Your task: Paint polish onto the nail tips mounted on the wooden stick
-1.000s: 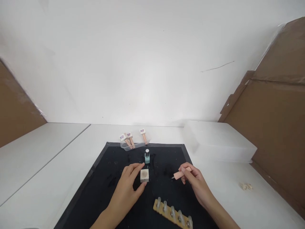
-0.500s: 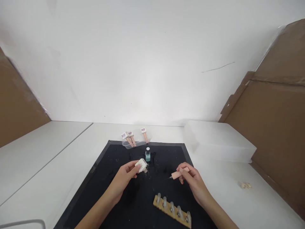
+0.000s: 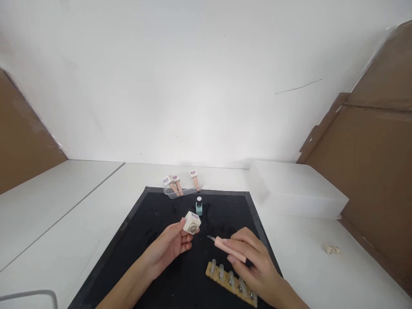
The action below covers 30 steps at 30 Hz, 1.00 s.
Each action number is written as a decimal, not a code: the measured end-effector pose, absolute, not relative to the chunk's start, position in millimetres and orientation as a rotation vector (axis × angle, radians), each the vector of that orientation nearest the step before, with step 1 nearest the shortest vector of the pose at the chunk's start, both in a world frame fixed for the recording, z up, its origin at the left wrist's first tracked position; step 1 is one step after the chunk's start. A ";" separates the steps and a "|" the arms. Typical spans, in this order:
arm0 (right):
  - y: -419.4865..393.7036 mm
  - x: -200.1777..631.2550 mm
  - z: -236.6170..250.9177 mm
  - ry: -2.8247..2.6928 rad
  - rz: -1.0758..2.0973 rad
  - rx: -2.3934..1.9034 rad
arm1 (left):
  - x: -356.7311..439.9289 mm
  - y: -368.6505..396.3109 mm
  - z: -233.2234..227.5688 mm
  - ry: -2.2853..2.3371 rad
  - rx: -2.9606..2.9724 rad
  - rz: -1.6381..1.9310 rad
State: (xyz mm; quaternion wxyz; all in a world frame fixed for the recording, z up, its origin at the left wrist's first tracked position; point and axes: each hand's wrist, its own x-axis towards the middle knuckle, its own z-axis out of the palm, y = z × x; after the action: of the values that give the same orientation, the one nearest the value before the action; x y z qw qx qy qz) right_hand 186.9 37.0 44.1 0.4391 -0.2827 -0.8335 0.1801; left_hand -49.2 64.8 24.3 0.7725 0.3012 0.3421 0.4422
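Note:
My left hand (image 3: 174,244) grips a small white square nail polish bottle (image 3: 192,222), its uncapped neck tilted down toward me and to the right. Between the fingers of my right hand (image 3: 254,257) is a pink brush cap (image 3: 230,249), the dark brush end pointing left at the bottle, a short gap away. Just beyond the white bottle stands a teal nail polish bottle (image 3: 199,208) with a black and white cap. Partly covered by my right hand, a yellow rack (image 3: 222,281) holds several clear nail tips in a row.
A clear shallow tray (image 3: 174,194) at the mat's far edge holds 3 white bottles with pink caps. A white box (image 3: 296,189) stands right of the black mat (image 3: 154,214). Small cream rings (image 3: 331,249) lie near the cardboard (image 3: 370,180) at right.
My right hand has swung the brush cap left, nearer the bottle and over the rack's end. My left hand has turned the white bottle so its open neck shows.

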 end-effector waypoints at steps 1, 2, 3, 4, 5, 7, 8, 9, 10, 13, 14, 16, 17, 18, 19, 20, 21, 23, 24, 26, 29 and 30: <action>37.0 184.8 46.7 -2.073 0.440 -0.705 | -49.1 64.7 24.3 0.728 0.640 0.955; 37.0 182.5 49.0 -2.070 0.431 -0.696 | -49.1 64.6 24.5 0.719 0.630 0.952; 36.9 180.0 51.0 -2.065 0.418 -0.680 | -49.0 64.5 24.9 0.712 0.621 0.949; 36.6 177.5 52.6 -2.063 0.404 -0.658 | -48.7 64.4 25.4 0.709 0.613 0.946; 36.4 174.9 53.7 -2.064 0.389 -0.634 | -48.4 64.2 26.0 0.708 0.606 0.943; 36.1 170.3 54.7 -2.077 0.352 -0.599 | -47.6 63.7 26.7 0.712 0.597 0.940; 36.1 168.5 54.8 -2.082 0.333 -0.591 | -47.1 63.4 26.9 0.714 0.594 0.940; 36.2 167.0 54.7 -2.084 0.317 -0.590 | -46.6 63.0 26.8 0.715 0.592 0.941; 36.4 166.0 54.5 -2.085 0.306 -0.593 | -46.1 62.6 26.6 0.716 0.592 0.943; 37.3 164.9 53.9 -2.086 0.289 -0.601 | -44.7 61.6 25.8 0.714 0.600 0.945; 37.5 164.9 53.7 -2.092 0.285 -0.600 | -44.4 61.5 25.7 0.714 0.604 0.946; 37.7 164.9 53.3 -2.104 0.269 -0.590 | -44.0 61.6 26.0 0.712 0.613 0.946; 37.6 164.8 53.0 -2.107 0.257 -0.587 | -43.9 61.7 26.2 0.712 0.616 0.945; 37.4 164.6 52.7 -2.109 0.243 -0.585 | -43.9 61.8 26.5 0.712 0.620 0.943; 37.1 164.3 52.2 -2.110 0.226 -0.584 | -44.0 61.9 26.7 0.711 0.624 0.943; 36.7 164.0 51.8 -2.111 0.207 -0.583 | -44.1 61.8 26.8 0.711 0.627 0.941; 36.3 163.6 51.4 -2.116 0.184 -0.582 | -44.2 61.7 26.8 0.710 0.630 0.939; 35.5 162.9 51.1 -2.138 0.138 -0.579 | -44.4 61.1 26.7 0.708 0.632 0.937; 35.2 162.6 51.3 -2.152 0.120 -0.576 | -44.4 60.7 26.5 0.706 0.632 0.934; 34.8 162.1 52.0 -2.171 0.100 -0.574 | -44.3 60.1 26.2 0.703 0.631 0.931; 35.3 162.0 52.2 -2.179 0.121 -0.594 | -44.4 59.7 25.9 0.699 0.632 0.931; 35.9 162.1 51.6 -2.182 0.137 -0.605 | -44.5 59.8 25.8 0.699 0.632 0.931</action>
State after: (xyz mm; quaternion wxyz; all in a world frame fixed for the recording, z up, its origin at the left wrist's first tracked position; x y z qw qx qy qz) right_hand 162.1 35.9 51.6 0.4228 -0.2417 -0.8717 0.0548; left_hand -44.5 59.8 25.8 0.7886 0.2933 0.3246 0.4321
